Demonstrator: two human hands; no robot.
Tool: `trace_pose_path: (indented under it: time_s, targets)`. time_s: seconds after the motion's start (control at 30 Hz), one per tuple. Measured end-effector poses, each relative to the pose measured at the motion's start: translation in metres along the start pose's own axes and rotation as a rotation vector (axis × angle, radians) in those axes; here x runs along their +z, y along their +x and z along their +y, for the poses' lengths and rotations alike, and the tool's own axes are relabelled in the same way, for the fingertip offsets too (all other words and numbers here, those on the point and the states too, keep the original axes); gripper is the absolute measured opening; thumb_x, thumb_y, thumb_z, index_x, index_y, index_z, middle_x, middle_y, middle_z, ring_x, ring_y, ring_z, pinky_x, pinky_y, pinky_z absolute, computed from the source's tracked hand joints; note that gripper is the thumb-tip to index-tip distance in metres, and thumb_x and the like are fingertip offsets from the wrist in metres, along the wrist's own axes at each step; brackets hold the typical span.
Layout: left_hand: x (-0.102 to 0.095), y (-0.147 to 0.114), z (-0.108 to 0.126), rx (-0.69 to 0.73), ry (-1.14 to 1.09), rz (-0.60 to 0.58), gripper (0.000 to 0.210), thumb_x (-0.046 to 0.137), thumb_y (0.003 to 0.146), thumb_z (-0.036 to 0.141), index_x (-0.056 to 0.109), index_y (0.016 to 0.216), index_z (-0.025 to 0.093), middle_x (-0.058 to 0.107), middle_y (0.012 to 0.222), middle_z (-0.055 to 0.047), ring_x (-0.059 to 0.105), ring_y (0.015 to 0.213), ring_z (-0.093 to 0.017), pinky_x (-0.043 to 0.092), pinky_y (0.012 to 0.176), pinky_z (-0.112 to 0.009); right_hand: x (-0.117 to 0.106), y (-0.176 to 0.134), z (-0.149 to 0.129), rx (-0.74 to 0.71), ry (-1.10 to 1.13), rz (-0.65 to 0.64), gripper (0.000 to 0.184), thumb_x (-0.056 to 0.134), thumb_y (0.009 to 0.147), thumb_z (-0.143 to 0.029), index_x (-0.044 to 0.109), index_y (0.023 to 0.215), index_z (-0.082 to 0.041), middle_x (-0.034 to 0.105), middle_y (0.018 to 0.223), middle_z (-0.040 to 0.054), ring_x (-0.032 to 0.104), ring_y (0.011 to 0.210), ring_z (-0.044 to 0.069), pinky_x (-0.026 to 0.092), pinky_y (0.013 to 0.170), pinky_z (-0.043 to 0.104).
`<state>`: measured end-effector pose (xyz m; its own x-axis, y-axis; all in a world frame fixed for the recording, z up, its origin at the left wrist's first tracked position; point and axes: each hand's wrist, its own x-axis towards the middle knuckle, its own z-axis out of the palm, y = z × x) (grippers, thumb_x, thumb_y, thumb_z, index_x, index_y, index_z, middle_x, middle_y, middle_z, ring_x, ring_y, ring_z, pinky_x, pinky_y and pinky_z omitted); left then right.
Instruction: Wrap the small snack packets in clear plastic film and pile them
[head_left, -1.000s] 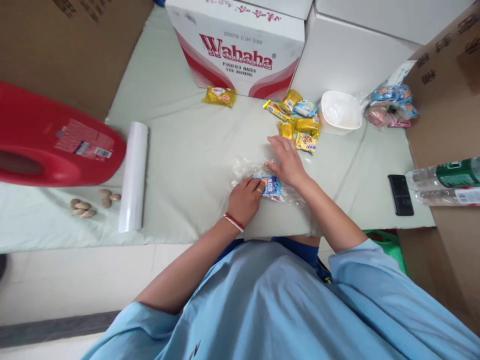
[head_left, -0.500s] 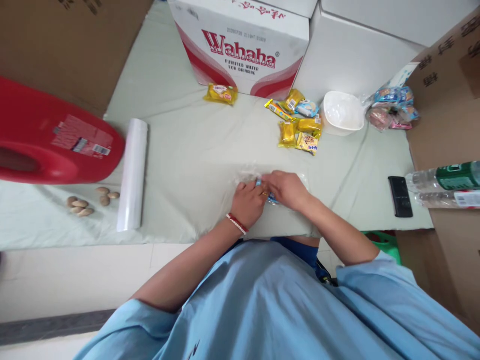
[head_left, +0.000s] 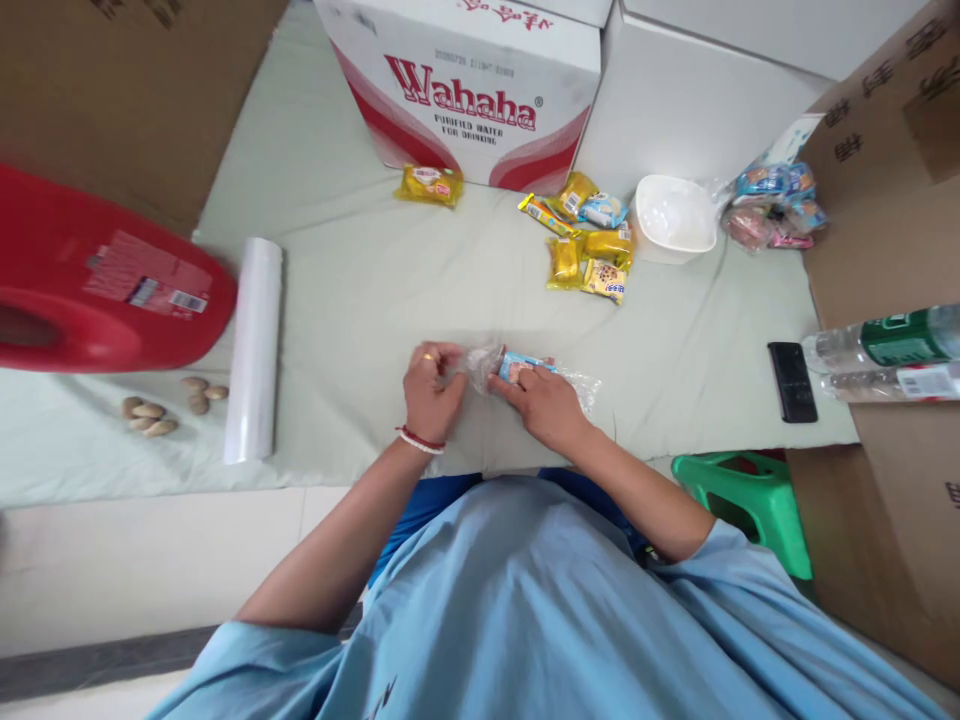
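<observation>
A small blue snack packet (head_left: 516,366) lies inside a clear plastic bag (head_left: 484,362) near the front of the table. My right hand (head_left: 551,408) grips the packet through the plastic, its fingers over the near side. The loose bag end on the right spreads out past that hand. At the other end, my left hand (head_left: 433,390) pinches the gathered plastic between thumb and fingers; its exact hold is partly hidden. A beaded bracelet (head_left: 420,440) is round the left wrist.
Several yellow snack packets (head_left: 564,262) lie by a white bowl (head_left: 675,220), with bagged snacks (head_left: 776,205) to its right. A plastic roll (head_left: 255,350), nuts (head_left: 150,415) and a red jug (head_left: 112,270) stand left; a phone (head_left: 792,382) and bottles (head_left: 885,345) lie right.
My left hand has moved left, away from the right hand, drawing the plastic out. More of the blue packet shows now. The whole view has shifted slightly.
</observation>
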<state>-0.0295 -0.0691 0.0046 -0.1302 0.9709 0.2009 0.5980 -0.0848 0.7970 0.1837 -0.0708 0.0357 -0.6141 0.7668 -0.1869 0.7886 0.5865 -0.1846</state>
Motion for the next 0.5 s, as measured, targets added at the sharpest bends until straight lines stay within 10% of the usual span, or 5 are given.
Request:
trace_pose_path:
  time_s: [0.17, 0.3, 0.5]
  targets:
    - [-0.003, 0.051, 0.0, 0.16, 0.033, -0.326, 0.09, 0.066, 0.067, 0.02, 0.043, 0.155, 0.018, 0.061, 0.144, -0.015, 0.053, 0.138, -0.033, 0.042, 0.118, -0.052, 0.002, 0.0, 0.006, -0.026, 0.009, 0.016, 0.053, 0.041, 0.107, -0.019, 0.054, 0.155, -0.038, 0.066, 0.121, 0.0121, 0.059, 0.11, 0.03, 0.045, 0.097, 0.043]
    - [-0.014, 0.072, -0.004, 0.202, -0.144, -0.632, 0.034, 0.059, 0.077, 0.027, 0.076, 0.106, 0.022, 0.073, 0.109, -0.008, 0.069, 0.105, -0.025, 0.055, 0.099, -0.042, 0.0, 0.0, 0.009, -0.018, 0.032, 0.001, 0.051, 0.045, 0.107, -0.019, 0.056, 0.153, -0.038, 0.067, 0.116, 0.0104, 0.059, 0.106, 0.028, 0.045, 0.092, 0.038]
    - [-0.058, 0.068, -0.039, 0.051, -0.132, -0.508, 0.024, 0.059, 0.084, 0.036, 0.068, 0.071, 0.018, 0.06, 0.084, -0.005, 0.059, 0.074, -0.016, 0.054, 0.073, -0.035, -0.006, 0.0, 0.012, -0.006, 0.088, -0.031, 0.05, 0.046, 0.108, -0.02, 0.055, 0.154, -0.038, 0.067, 0.118, 0.0081, 0.059, 0.109, 0.025, 0.045, 0.092, 0.035]
